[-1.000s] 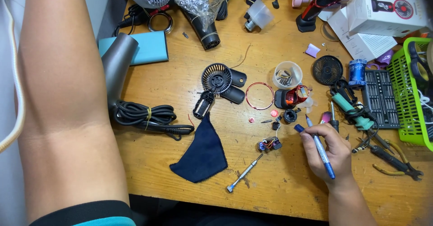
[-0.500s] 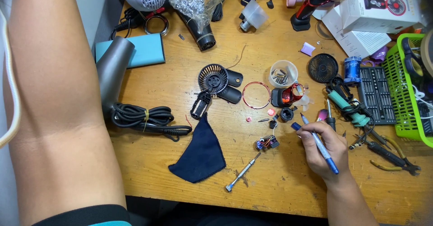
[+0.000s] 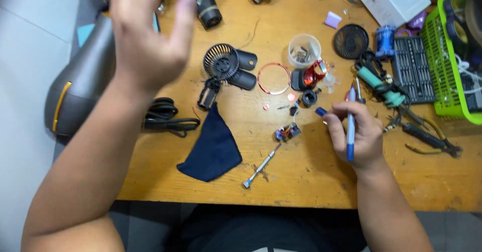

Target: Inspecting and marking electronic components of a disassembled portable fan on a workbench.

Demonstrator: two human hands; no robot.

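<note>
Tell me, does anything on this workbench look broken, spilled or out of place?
Yes: the black fan housing lies apart from the grey hair dryer body, with small parts scattered loose beside a copper wire ring. That looks like disassembly, not a spill. The right hand holds a blue screwdriver; the left hand is raised, empty.

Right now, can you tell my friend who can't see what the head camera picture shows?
The right hand holds a blue screwdriver above a wooden workbench strewn with hair dryer parts, while the left hand hovers open, holding nothing. Nearby lie a small circuit board, a dark blue cloth and a silver screwdriver.
</note>
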